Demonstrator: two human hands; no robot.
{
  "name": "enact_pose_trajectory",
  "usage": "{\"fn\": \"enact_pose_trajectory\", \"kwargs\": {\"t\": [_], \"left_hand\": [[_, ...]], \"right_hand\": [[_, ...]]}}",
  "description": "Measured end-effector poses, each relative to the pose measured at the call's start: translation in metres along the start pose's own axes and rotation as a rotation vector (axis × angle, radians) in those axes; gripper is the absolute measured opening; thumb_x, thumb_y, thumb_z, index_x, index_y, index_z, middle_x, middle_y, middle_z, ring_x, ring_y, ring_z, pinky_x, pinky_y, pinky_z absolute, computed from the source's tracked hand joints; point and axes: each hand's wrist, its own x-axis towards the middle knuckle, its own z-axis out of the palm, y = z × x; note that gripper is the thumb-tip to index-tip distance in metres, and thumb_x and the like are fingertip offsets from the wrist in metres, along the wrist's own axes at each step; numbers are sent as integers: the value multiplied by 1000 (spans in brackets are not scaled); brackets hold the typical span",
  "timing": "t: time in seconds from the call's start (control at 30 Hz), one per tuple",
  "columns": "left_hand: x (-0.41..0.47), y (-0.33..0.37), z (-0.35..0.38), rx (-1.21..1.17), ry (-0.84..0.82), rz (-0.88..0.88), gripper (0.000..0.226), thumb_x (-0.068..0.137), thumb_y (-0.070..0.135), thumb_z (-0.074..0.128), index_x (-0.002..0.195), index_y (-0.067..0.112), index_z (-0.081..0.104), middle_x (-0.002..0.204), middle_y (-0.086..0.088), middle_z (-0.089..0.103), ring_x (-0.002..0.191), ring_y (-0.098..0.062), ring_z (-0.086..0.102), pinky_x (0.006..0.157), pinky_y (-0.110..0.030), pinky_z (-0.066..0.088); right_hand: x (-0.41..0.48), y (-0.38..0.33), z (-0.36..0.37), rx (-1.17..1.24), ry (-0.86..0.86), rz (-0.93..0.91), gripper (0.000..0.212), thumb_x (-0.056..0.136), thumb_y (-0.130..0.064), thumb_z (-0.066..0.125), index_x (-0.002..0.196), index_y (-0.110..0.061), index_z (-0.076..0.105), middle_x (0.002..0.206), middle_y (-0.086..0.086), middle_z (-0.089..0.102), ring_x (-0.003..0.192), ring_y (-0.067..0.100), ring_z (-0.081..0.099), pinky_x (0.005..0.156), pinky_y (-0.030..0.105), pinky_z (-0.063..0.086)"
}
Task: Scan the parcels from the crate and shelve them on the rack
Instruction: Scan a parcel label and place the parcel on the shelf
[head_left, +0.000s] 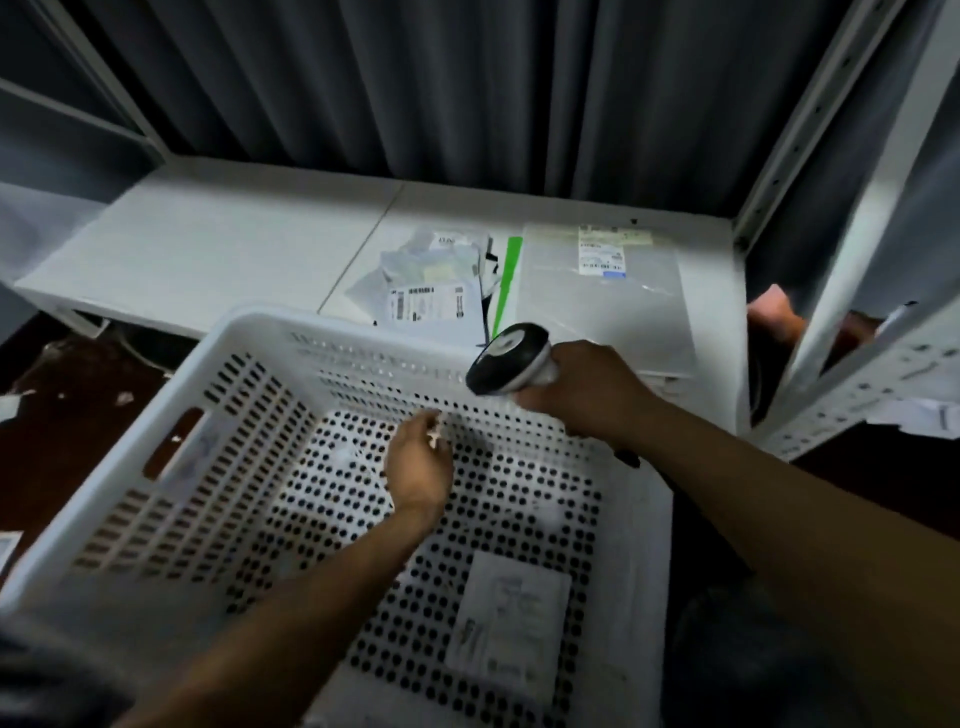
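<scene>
A white perforated crate (171, 457) fills the lower half of the head view. My left hand (418, 467) reaches down inside it and pinches a thin clear plastic parcel (363, 467) lying on the crate floor. One more white labelled parcel (511, 623) lies flat near the crate's front. My right hand (582, 389) grips a black and white barcode scanner (509, 358) over the crate's far right rim. Beyond the crate, on the white rack shelf (208, 249), lie a crumpled clear parcel (431, 280) with a barcode label and a large flat grey parcel (602, 296).
A grey curtain (415, 78) hangs behind the shelf. The rack's white perforated upright (852, 332) stands at the right. Dark floor with paper scraps (62, 405) lies left of the crate. A bare foot (774, 312) shows beside the upright.
</scene>
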Motion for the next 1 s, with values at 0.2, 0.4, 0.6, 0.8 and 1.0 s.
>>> {"fn": "enact_pose_trajectory", "kwargs": {"t": [0.2, 0.4, 0.6, 0.8, 1.0], "left_hand": [[-95, -81, 62, 112, -714, -341, 63, 85, 25, 72, 139, 6, 43, 131, -13, 58, 113, -29, 60, 88, -35, 51], [-107, -97, 84, 328, -897, -305, 87, 83, 31, 74, 149, 3, 25, 146, -14, 40, 135, -29, 40, 109, -36, 38], [-107, -87, 103, 245, -964, -341, 59, 86, 14, 70, 138, 7, 42, 134, -13, 50, 120, -27, 54, 99, -34, 48], [-119, -74, 97, 33, -1111, -407, 19, 88, 5, 63, 105, 13, 60, 94, 0, 62, 86, -11, 61, 68, -21, 53], [-106, -37, 36, -284, -890, -454, 13, 91, 2, 58, 101, 8, 63, 104, -15, 69, 89, -19, 68, 72, -27, 58]], "right_hand": [[-40, 35, 42, -107, -174, -53, 24, 84, -31, 67, 87, -7, 64, 94, 7, 69, 90, 21, 65, 74, 31, 50], [-46, 63, 45, -111, -203, -34, 23, 85, -29, 68, 88, -7, 63, 90, 8, 68, 85, 21, 65, 75, 31, 51], [-31, 78, 29, -135, -143, 17, 22, 88, -30, 63, 72, -16, 55, 68, -4, 55, 63, 8, 52, 54, 15, 37], [-29, 73, 24, -102, -106, 11, 20, 87, -29, 64, 87, -9, 66, 69, -3, 58, 56, 5, 50, 61, 23, 46], [-38, 43, 14, 6, -58, -23, 17, 82, -27, 71, 79, -13, 62, 71, -2, 60, 58, 10, 54, 58, 27, 46]]}}
